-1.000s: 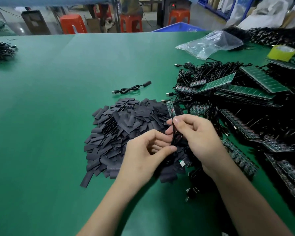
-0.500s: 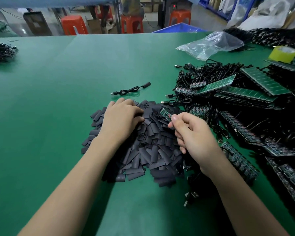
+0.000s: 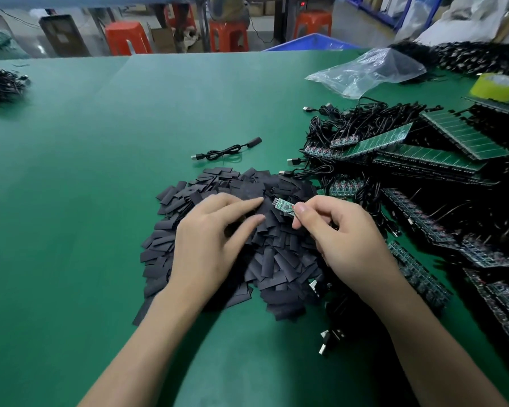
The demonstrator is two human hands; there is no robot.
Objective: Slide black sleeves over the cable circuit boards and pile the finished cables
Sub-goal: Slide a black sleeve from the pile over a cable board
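The left hand (image 3: 215,233) had come in from the far-left edge of the heap of black sleeves (image 3: 276,259) toward its middle. Its fingers (image 3: 247,202), curled down half a second before, now lay stretched and spread on the sleeves, the forefinger tip close to the circuit board (image 3: 282,205). I could see no sleeve caught between finger and thumb. The right hand (image 3: 344,233) had hardly shifted: thumb and forefinger pinched the small green board by its near end, just above the heap's far right part, its cable hidden under the hand.

What could go wrong, to my eye:
- The flat fingers might drag up two or three sleeves together, since they lay overlapped.
- A flattened sleeve might catch on the board's corner if it were not opened first.
- The trailing cable might snag in the tangle of cables and green board panels (image 3: 373,141) on the right.

Counted left to right:
- one dark heap of cables (image 3: 0,83) at the far left of the green table (image 3: 100,142)
- three red stools (image 3: 128,36) beyond it
- two hands
- sleeves too many to count
- one sleeved cable (image 3: 227,149) lying alone past the heap
- one bare board in hand
- one clear plastic bag (image 3: 370,69)
- at least four green panels
- one roll of yellow-green tape (image 3: 495,86)
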